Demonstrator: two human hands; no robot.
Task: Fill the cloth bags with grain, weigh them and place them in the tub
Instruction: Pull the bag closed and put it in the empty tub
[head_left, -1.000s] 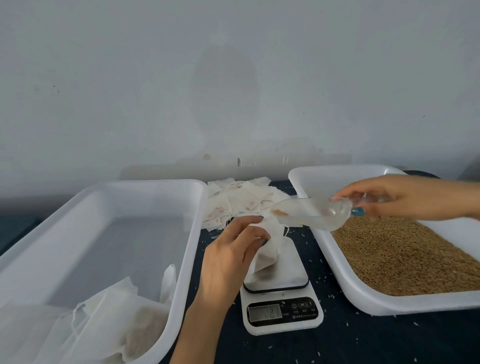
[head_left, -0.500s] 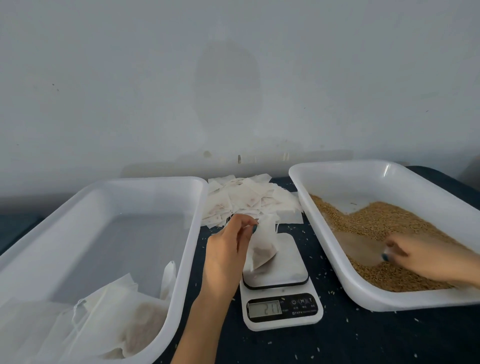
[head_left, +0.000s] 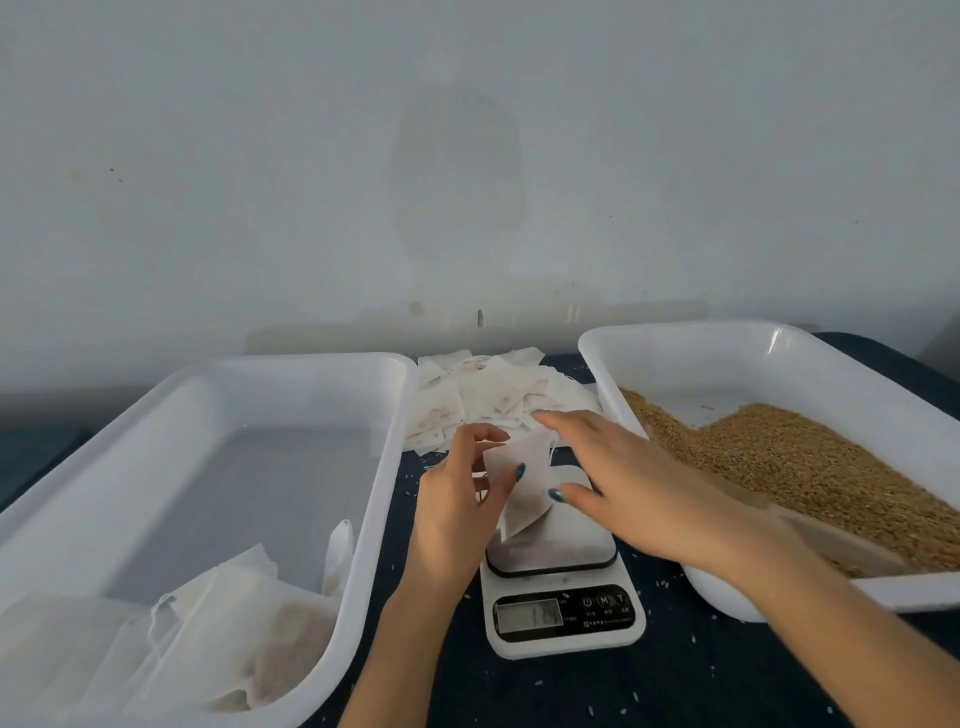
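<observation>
Left hand (head_left: 457, 499) pinches the cloth bag (head_left: 527, 506) over the scale (head_left: 556, 548) — right hand (head_left: 639, 483) spread loose beside it.

You are wearing dark teal polish, which is showing on the thumbnail (head_left: 519, 472) of your left hand (head_left: 452, 499) and on the thumbnail (head_left: 556, 493) of your right hand (head_left: 623, 483). Those nails are looking fairly long and rounded, and your fingers (head_left: 571, 426) are looking slim. Both forearms (head_left: 405, 649) are showing bare from the wrists to the lower edge of the view.
</observation>
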